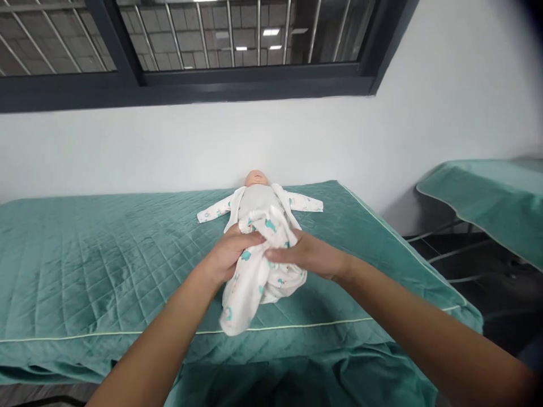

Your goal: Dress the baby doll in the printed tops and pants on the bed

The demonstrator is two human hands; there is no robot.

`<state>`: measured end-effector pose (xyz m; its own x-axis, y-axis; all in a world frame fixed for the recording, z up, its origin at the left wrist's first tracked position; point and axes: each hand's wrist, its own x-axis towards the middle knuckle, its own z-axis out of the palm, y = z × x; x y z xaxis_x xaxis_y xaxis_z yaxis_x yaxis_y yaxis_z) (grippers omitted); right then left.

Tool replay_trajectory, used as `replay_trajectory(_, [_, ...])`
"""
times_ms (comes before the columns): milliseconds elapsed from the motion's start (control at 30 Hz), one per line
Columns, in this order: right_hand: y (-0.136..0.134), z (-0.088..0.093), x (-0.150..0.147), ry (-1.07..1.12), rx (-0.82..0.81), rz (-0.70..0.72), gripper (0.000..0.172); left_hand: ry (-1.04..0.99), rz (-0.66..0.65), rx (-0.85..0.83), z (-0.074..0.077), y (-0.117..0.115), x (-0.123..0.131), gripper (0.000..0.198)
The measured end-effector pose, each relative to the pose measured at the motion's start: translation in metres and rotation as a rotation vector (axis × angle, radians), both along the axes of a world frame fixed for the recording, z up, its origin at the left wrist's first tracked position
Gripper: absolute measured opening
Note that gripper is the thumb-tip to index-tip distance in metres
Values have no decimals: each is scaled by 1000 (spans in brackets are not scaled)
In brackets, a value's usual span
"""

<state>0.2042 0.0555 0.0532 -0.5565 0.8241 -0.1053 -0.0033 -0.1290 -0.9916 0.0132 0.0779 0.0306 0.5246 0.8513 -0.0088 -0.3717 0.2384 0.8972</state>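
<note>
A baby doll [256,178] lies on its back with its head toward the wall. Its grey-white torso [259,199] shows between the sides of an open white patterned jacket [306,202], whose sleeves stretch out to both sides. Over the doll's lower body, white baby trousers [244,294] with teal prints are bunched up, one leg hanging toward me. My left hand [231,251] is closed on their left side, thumb on top. Closed on the right side of the same cloth is my right hand [303,254]. The doll's legs are hidden by the cloth.
A green quilted cover [106,265] spreads over the bed under the doll, with a pale piped edge toward me. Behind it stands a white wall [169,147] below a dark-framed barred window [254,85]. Another green-covered surface [487,198] is at the right.
</note>
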Motion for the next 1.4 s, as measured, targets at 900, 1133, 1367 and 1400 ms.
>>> replay_trajectory(900, [-48, -141, 14, -56, -144, -579, 42, 1559, -211, 734, -46, -14, 56, 36])
replay_trajectory(1133, [-54, -140, 15, -112, -68, -684, 53, 1285, -171, 604, -48, -17, 39, 36])
replay_trajectory(1367, [-63, -132, 11, -126, 26, -757, 47, 937, -172, 506, -42, -20, 31, 32])
replay_trajectory(1400, [-62, -133, 12, -113, 18, -763, 47, 926, -170, 495, -40, -20, 31, 32])
